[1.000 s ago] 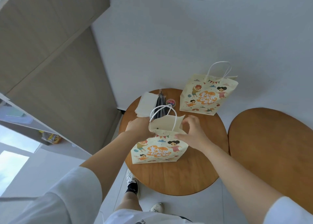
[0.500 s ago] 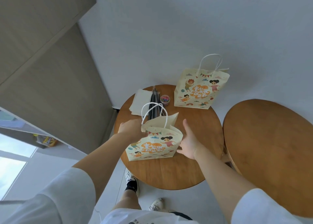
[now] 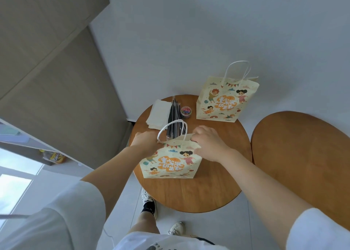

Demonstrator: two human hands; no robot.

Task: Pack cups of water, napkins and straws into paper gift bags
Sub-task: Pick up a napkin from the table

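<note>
Your L hand [image 3: 145, 141] and R hand [image 3: 208, 143] grip opposite ends of near bag [image 3: 170, 162] top rim; it's upright on table [image 3: 208, 189]. napkins [image 3: 159, 113], straws [image 3: 175, 115] far left; 2nd bag [image 3: 225, 102] far right.

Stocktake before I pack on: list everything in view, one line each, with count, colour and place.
near gift bag: one, cream with cartoon print, front of round table
far gift bag: one, same print, back right of table, upright
napkins: one stack, white, back left of table
straws: one bundle, dark, beside the napkins
clip jar: one, clear with multicoloured clips, right of the straws
round table: one, brown wood, centre
second table: one, brown wood, right
shoes: two, light, on the floor below
left grip: one, bare, holds near bag's top edge, left side
right grip: one, bare, pinches near bag's top edge, right side
</note>
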